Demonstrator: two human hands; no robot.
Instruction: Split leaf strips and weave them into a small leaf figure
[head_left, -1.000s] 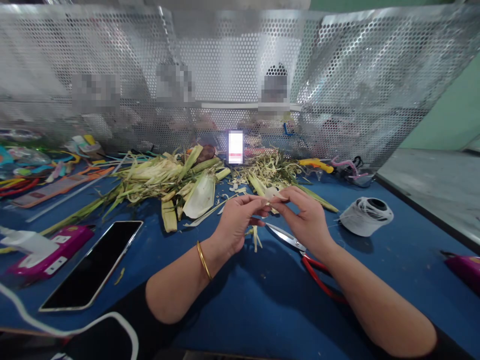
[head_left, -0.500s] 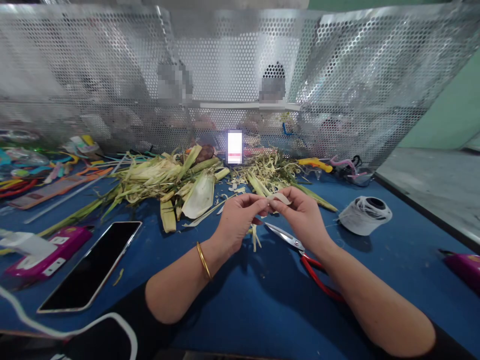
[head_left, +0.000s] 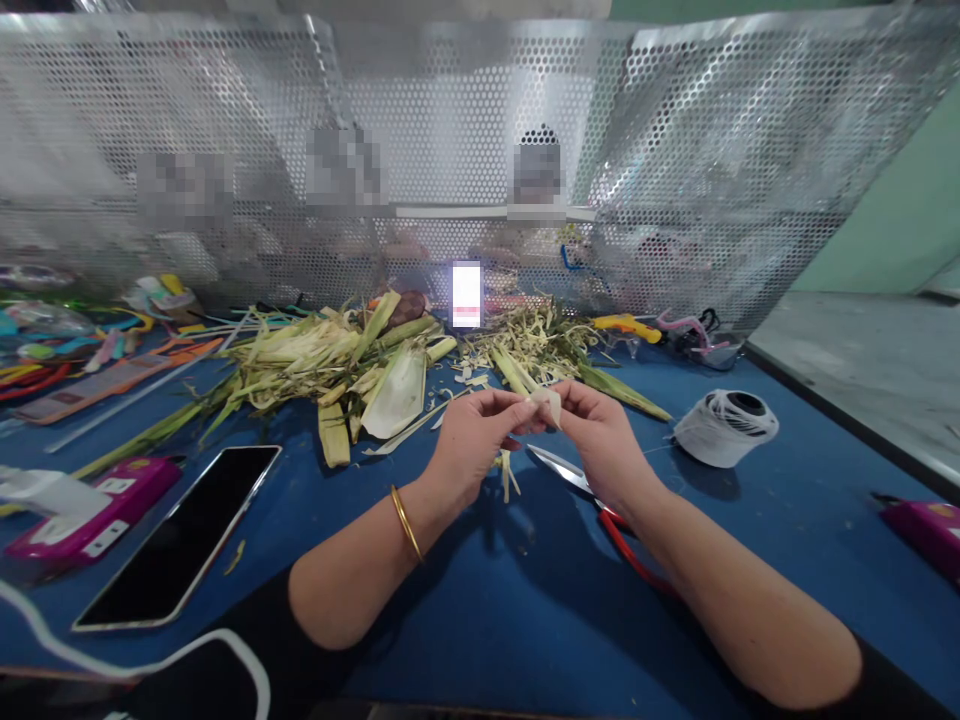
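My left hand [head_left: 474, 440] and my right hand [head_left: 600, 435] meet above the blue table [head_left: 525, 600], fingertips pinched together on a small pale leaf strip [head_left: 547, 403]. A gold bangle sits on my left wrist. Thin pale strips [head_left: 510, 475] hang down below my left hand. Red-handled scissors [head_left: 592, 500] lie on the table under my right wrist, blades pointing left. A pile of green and pale leaves [head_left: 337, 365] lies behind my hands.
A spool of white thread [head_left: 725, 428] stands right of my hands. A black phone [head_left: 184, 530] and a pink case [head_left: 90, 505] lie at the left. A perforated metal screen [head_left: 480, 160] closes the back; people sit behind it. Another pink item [head_left: 926, 520] lies far right.
Both hands have stayed pinched together on the leaf strip; the strip has been turned and folded slightly between the fingertips. The view has drifted a little.
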